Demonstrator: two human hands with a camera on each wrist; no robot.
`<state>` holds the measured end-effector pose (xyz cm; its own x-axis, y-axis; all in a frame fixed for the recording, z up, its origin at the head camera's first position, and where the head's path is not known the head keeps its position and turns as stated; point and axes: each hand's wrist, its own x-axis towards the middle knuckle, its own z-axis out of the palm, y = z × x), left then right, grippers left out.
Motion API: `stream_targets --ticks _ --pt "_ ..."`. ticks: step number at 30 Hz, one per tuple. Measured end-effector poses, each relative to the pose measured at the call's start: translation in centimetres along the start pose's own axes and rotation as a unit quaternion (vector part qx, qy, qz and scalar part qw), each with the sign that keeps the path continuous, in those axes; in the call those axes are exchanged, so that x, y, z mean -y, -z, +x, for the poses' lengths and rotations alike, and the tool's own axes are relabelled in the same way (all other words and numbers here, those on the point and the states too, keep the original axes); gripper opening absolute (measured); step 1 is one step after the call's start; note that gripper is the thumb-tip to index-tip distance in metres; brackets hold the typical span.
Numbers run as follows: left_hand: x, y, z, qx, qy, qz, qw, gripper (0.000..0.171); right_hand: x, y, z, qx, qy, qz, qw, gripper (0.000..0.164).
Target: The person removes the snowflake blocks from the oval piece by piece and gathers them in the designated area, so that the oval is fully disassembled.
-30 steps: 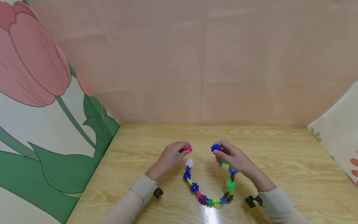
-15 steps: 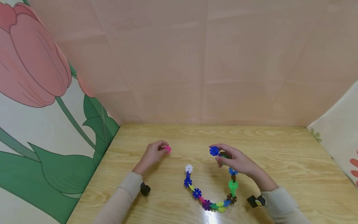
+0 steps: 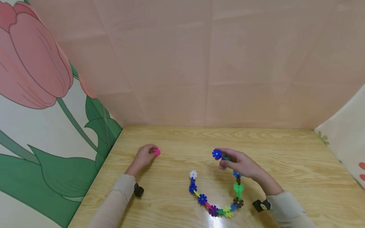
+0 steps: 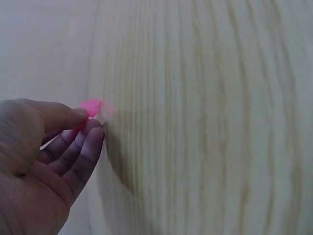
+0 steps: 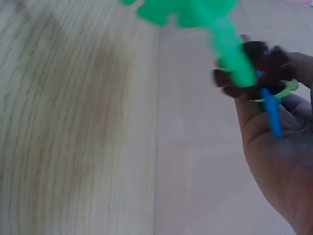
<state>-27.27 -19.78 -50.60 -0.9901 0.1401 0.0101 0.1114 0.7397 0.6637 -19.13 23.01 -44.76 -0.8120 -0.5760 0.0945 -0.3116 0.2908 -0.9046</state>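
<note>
On the left side, my left hand (image 3: 144,156) pinches a single pink snowflake disc (image 3: 157,152) between thumb and fingers, low over the wooden table. My right hand (image 3: 240,162) grips one end of a chain of snowflake discs (image 3: 202,199), with a dark blue disc (image 3: 217,154) sticking out past the fingertips. From that hand the chain curves in a U toward the front and back up to a white disc (image 3: 193,174) at its other end. Close up in the right wrist view, a green disc (image 5: 186,11) and a brown disc (image 5: 254,90) partly cover the right fingers.
The wooden table (image 3: 171,136) ends at the back against a pink cloth (image 3: 182,79). A tulip-printed cloth (image 3: 77,171) lines the left side, and a white printed cloth (image 3: 345,133) hangs at the right. Both wrists wear small black devices.
My left hand has moved left with the pink disc, away from the chain. The right hand has stayed nearly in place, while the white end and lower chain have shifted slightly toward the front.
</note>
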Motion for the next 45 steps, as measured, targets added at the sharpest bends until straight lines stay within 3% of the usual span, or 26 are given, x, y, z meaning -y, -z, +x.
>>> stream_targets --ticks 13,17,22,29,35,45 --pt "1.2 0.4 0.4 -0.017 -0.002 0.029 0.9994 0.019 -0.4 -1.0 0.4 -0.031 -0.023 -0.035 0.999 0.033" --pt "1.2 0.3 0.6 -0.018 0.015 0.038 0.999 0.022 -0.4 -1.0 0.4 -0.038 -0.017 -0.034 0.999 0.032" --pt "0.6 0.0 0.5 -0.03 0.006 0.05 0.9983 0.026 -0.2 -1.0 0.3 -0.052 -0.013 -0.04 0.998 0.03" --pt "-3.0 -1.0 -0.4 -0.038 -0.06 0.042 0.9966 0.025 0.1 -1.2 0.1 -0.071 -0.02 -0.06 0.995 0.028" --pt "-7.3 -2.1 -0.9 0.008 -0.106 0.016 0.9941 0.029 0.4 -1.3 0.2 -0.086 -0.005 -0.077 0.993 0.023" --pt "-13.7 -3.3 -2.6 0.063 -0.208 0.01 0.976 0.036 0.6 -1.4 0.3 -0.1 -0.002 -0.091 0.991 0.025"
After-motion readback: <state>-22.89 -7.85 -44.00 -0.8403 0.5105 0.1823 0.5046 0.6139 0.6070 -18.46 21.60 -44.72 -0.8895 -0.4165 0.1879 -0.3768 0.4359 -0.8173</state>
